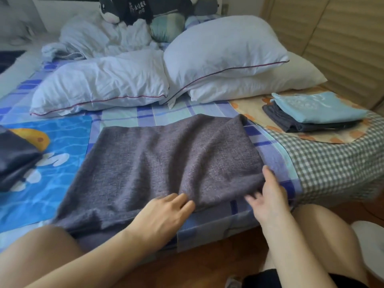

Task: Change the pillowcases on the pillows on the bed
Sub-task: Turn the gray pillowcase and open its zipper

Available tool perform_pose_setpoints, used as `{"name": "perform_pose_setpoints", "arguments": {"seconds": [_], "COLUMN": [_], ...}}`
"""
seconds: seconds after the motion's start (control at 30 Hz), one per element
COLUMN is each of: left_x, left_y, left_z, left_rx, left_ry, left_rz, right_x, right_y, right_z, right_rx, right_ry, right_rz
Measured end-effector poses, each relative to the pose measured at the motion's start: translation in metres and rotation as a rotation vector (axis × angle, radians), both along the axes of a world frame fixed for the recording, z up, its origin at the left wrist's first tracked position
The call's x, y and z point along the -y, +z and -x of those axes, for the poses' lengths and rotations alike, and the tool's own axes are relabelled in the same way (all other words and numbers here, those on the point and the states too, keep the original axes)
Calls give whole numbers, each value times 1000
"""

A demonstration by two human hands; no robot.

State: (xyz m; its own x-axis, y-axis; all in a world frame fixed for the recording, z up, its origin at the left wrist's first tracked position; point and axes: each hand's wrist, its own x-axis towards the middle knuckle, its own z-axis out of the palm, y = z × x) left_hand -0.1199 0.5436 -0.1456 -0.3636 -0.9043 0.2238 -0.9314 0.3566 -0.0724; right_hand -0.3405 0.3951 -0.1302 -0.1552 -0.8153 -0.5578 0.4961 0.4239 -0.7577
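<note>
A grey, coarse-woven fabric pillowcase [166, 161] lay spread flat on the near part of the blue-checked bed [145, 116], with three bare white pillows [99, 84] heaped beyond it. The left hand [164, 215] rested on the pillowcase's near edge with fingers straight and relaxed, holding nothing. The right hand [270, 196] sat at the near right corner, thumb against the cloth and fingers spread; whether it actually pinched the fabric could not be told. The cloth looked light, soft and limp, wrinkling where touched, and its rough weave probably gave good grip. It would likely be best taken by the two near corners or the open hem. A folded pale-blue and dark-grey stack of linens [313, 113] waited near the bed's right edge.
</note>
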Motion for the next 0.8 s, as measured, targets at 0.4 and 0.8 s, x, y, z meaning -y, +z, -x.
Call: {"name": "perform_pose_setpoints", "arguments": {"seconds": [0.4,0.8], "left_x": [-82,-61], "left_y": [-5,89], "left_z": [-99,-44], "left_rx": [9,-2262], "left_ry": [831,592], "left_rz": [-192,-201], "right_x": [29,-114], "right_y": [66,100], "right_z": [17,-152], "right_rx": [-195,-666], "right_ry": [-334,1643], "right_rz": [197,1075]}}
